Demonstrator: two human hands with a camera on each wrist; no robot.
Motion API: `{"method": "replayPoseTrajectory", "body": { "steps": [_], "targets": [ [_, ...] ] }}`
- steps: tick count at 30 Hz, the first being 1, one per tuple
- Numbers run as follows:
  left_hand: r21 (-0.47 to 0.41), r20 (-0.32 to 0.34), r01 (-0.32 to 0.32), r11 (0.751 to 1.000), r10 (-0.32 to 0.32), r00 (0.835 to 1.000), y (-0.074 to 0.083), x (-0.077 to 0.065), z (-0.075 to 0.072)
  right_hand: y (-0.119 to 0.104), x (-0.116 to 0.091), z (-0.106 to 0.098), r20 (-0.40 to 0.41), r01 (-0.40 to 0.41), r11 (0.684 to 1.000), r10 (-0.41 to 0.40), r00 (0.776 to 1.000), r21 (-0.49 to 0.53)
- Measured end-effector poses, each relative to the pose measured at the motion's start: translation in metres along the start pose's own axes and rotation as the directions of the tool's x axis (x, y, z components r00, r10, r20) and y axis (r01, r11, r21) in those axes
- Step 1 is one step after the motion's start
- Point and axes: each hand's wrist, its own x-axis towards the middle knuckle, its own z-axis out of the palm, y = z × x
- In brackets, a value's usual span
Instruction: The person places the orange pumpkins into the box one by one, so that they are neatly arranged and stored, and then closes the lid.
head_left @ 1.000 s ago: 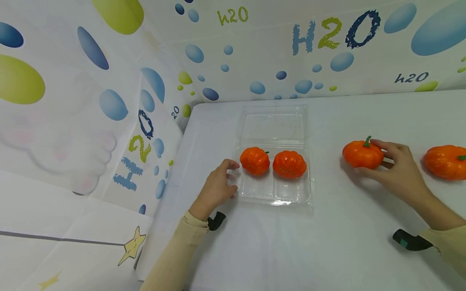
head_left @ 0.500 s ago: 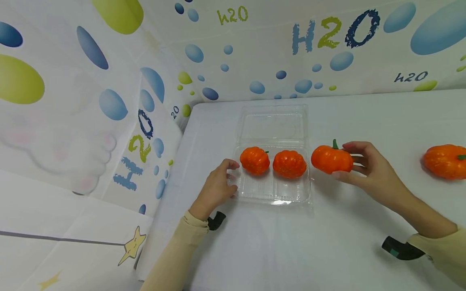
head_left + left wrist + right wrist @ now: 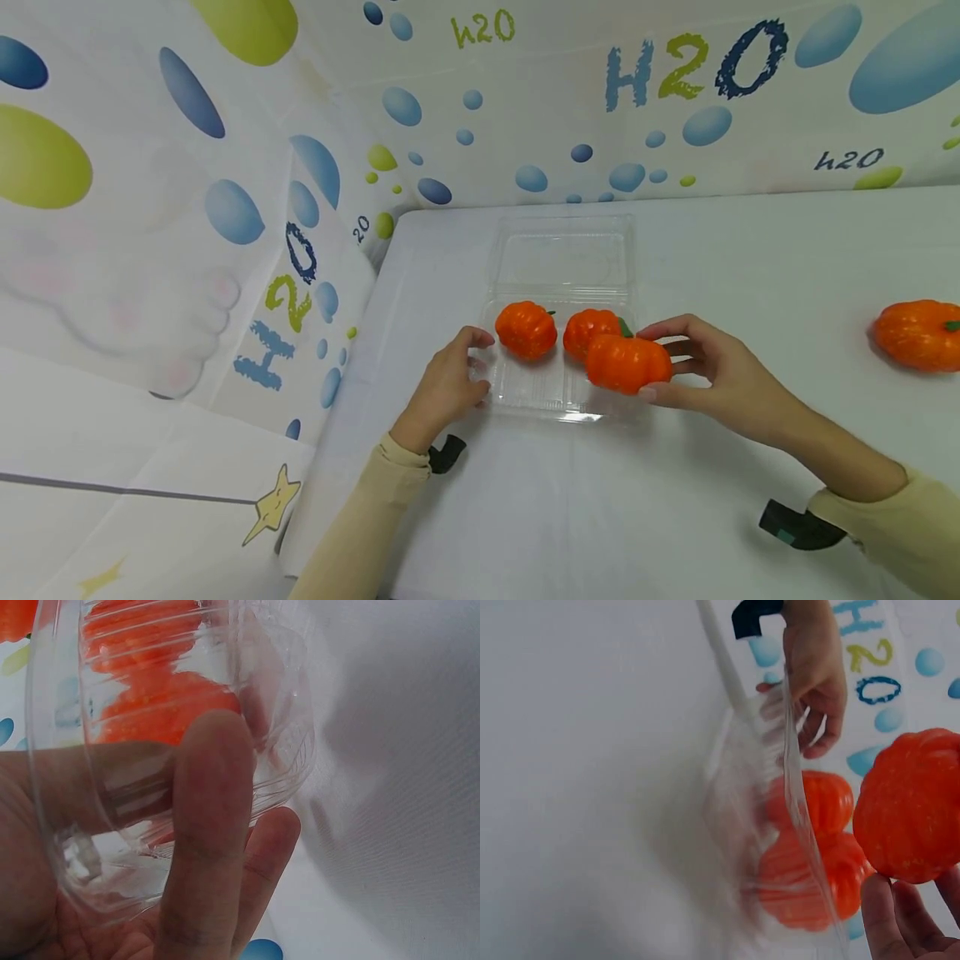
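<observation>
My right hand [image 3: 720,379] grips an orange mini pumpkin [image 3: 627,364] by its right side, fingers behind and thumb in front. This pumpkin hangs over the right part of a clear plastic clamshell container [image 3: 525,398], overlapping one of the two pumpkins inside. That pumpkin [image 3: 583,329] is partly hidden; the other pumpkin [image 3: 526,331] sits to its left. My left hand [image 3: 446,379] holds the container's left edge with curved fingers and thumb. In the left wrist view, fingers [image 3: 214,825] lie along the container's ribbed wall. The right wrist view shows the held pumpkin [image 3: 911,806] above my fingertips.
Another orange pumpkin [image 3: 921,336] lies far right on the white table [image 3: 750,250]. The container's lid [image 3: 562,254] is folded back flat toward the patterned backdrop [image 3: 525,108]. Dark wrist mounts [image 3: 798,527] stick out from the sleeves.
My right hand has carried the pumpkin leftward from the table to over the container's right part. My left hand has stayed at the container's left edge.
</observation>
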Motion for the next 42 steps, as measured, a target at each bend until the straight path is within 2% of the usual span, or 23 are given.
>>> {"method": "replayPoseTrajectory", "body": {
  "steps": [4,7,17,25,29,34,42],
  "targets": [
    [-0.005,-0.001,-0.008,1.0,0.008,1.0,-0.001,0.001,0.001,-0.005,0.003,0.008,0.063,-0.041,0.998,0.039,0.997,0.046],
    [-0.009,0.0,-0.008,1.0,0.008,1.0,-0.002,0.001,0.001,-0.007,0.006,0.015,0.081,-0.049,0.997,0.044,0.996,0.064],
    [-0.024,0.004,-0.015,1.0,0.015,1.0,-0.003,0.0,0.0,-0.013,0.016,0.026,0.098,0.054,0.989,-0.068,0.993,0.141],
    [-0.023,0.005,-0.014,1.0,0.014,1.0,-0.003,0.0,0.0,-0.019,0.024,0.038,0.129,0.029,0.973,-0.059,0.99,0.227],
    [-0.022,0.004,-0.01,1.0,0.01,1.0,-0.003,0.001,0.0,-0.021,0.026,0.044,0.147,-0.015,0.98,-0.015,0.989,0.198],
    [-0.028,0.003,-0.017,0.999,0.017,1.0,-0.003,0.0,-0.001,-0.019,0.029,0.053,0.144,-0.062,0.994,0.048,0.988,0.088],
    [-0.03,0.012,-0.014,0.999,0.014,1.0,-0.001,0.0,-0.001,-0.015,0.032,0.067,0.131,0.007,0.995,0.006,0.991,-0.097]
  ]
}}
